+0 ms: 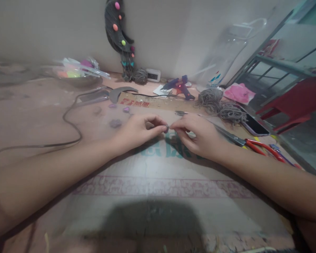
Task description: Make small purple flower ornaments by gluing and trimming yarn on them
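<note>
Both hands meet over a printed cardboard sheet (147,188) at the middle of the view. My left hand (142,131) pinches a small dark piece (166,129) between thumb and forefinger; its kind is too small and blurred to tell. Close against it, my right hand (200,133) has its thumb and finger pressed together, and whatever lies between them cannot be made out. Left of the hands lie small purple pieces (126,109) and a greyish flower-shaped piece (115,123). Scissors with red handles (263,146) lie beside my right forearm, their blades partly hidden.
Against the wall are a yarn-wrapped crescent (116,31) with coloured beads, a grey yarn ball (141,76) and a glue gun (180,86) with a red light. Grey yarn (213,100), a phone (255,123) and a clear jug (221,59) stand right. A cable (65,114) curves left.
</note>
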Demonstrator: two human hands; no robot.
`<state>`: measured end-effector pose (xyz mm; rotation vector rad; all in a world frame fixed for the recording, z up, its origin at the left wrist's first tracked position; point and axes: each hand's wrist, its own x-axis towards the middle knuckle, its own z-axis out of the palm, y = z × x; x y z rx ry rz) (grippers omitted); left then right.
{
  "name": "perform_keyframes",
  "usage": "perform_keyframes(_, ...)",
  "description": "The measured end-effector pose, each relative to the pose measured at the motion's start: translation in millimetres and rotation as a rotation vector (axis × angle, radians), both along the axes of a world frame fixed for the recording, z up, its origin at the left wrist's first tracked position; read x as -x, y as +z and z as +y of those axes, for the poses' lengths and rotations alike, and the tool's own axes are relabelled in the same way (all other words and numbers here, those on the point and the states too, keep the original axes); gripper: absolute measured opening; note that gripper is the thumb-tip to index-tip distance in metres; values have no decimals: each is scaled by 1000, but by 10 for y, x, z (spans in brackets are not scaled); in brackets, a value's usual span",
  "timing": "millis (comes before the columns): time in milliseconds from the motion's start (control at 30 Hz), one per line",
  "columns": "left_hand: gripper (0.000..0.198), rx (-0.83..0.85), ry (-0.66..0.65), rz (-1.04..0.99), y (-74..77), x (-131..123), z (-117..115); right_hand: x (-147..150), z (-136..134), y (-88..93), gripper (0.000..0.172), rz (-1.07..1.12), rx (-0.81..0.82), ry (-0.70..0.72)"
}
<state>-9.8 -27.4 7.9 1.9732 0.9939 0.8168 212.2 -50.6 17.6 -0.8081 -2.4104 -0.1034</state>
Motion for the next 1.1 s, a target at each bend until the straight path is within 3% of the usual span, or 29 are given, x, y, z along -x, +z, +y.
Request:
perform_keyframes(200,24,-8,-7,0,-8,0,10,3,-3,-8,17,-10,-5,9)
perform_keyframes(333,26,8,-5,6,-21,-1,14,5,-41,-22,12,46,18,-58)
perform_keyframes(533,24,-25,-5,18,-20,8,15,-3,-57,-53,31,183,111,-102)
perform_keyframes(667,21,-54,2,27,-15,22,13,11,-27,-22,15,366,154,-152)
perform_keyframes(900,18,-63,23,20,-5,13,1,-24,55,28,27,694,117,-135)
perform_keyframes(1033,17,-54,18,26,-20,22,4,-29,75,-10,12,667,207,-132)
perform_keyframes(1100,16,-117,21,41,-29,24,4,-10,65,-40,24,608,311,-110)
